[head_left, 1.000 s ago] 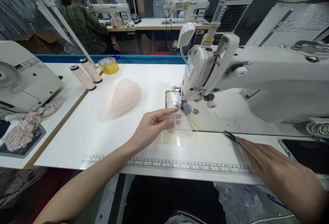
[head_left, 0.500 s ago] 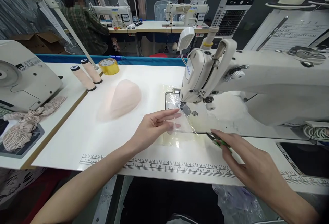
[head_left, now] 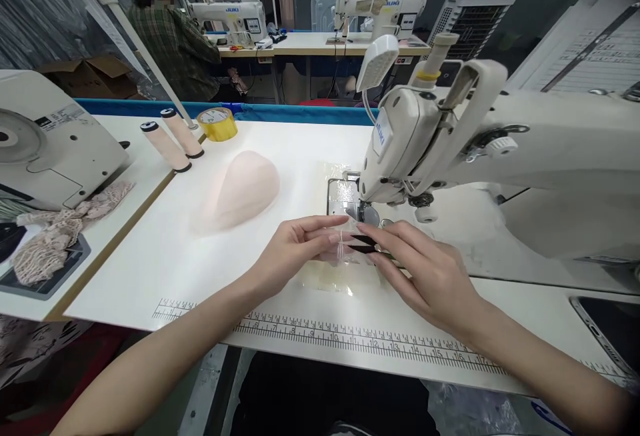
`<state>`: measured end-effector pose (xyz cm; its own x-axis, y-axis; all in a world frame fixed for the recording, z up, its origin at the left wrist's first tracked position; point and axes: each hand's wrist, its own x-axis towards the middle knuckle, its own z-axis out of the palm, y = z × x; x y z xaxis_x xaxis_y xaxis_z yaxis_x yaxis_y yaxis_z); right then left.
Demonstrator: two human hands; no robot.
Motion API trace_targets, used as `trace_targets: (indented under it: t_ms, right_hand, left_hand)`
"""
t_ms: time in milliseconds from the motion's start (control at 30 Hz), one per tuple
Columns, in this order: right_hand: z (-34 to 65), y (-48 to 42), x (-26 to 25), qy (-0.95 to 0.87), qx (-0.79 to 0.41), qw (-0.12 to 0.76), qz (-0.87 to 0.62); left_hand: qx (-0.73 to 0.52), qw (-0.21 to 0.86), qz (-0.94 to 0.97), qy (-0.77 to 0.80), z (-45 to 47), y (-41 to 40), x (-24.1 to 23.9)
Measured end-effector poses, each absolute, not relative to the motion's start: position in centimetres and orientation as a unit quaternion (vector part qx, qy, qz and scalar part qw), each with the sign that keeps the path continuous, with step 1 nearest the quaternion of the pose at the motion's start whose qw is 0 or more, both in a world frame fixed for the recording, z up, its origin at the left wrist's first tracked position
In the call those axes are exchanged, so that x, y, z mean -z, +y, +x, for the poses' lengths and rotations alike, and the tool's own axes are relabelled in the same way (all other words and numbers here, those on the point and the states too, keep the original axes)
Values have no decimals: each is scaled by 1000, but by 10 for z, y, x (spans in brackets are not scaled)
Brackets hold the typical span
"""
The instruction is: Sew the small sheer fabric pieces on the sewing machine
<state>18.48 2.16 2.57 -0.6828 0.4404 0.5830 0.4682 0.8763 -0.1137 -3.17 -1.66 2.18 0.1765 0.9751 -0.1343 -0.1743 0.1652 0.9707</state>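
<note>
My left hand (head_left: 287,253) pinches a small sheer, whitish piece of fabric (head_left: 341,255) in front of the sewing machine's needle plate (head_left: 343,191). My right hand (head_left: 425,273) is closed round thread snips (head_left: 363,249) with dark blades. The blades point left and lie apart, right beside the fabric at my left fingertips. Whether they touch a thread is too fine to make out. Just behind both hands stands the white sewing machine head (head_left: 395,149). Left of it, a sheer pale-pink rounded fabric piece (head_left: 250,189) rests on the white table (head_left: 200,276).
Two thread cones (head_left: 166,147) and a roll of yellow tape (head_left: 217,125) stand at the back left. A ruler strip (head_left: 380,341) runs along the front edge. A phone (head_left: 613,333) lies at the right. Another person (head_left: 173,53) sits beyond the table.
My right hand has moved left with the snips, bringing the blades up to the fabric at my left hand. The left hand keeps its pinch. The view has shifted slightly.
</note>
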Motion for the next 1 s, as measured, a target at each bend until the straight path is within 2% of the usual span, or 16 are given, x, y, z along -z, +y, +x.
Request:
trace_targets:
  t_ms: [133,1000]
  right_hand:
    - [181,25,-18,-907,114,318,-250]
    - [178,27,-11,-901,111,331,-256]
  left_hand:
    - [-457,616,451,457,-31,-16,-21]
    - [-447,604,464,468,-30,-18,-24]
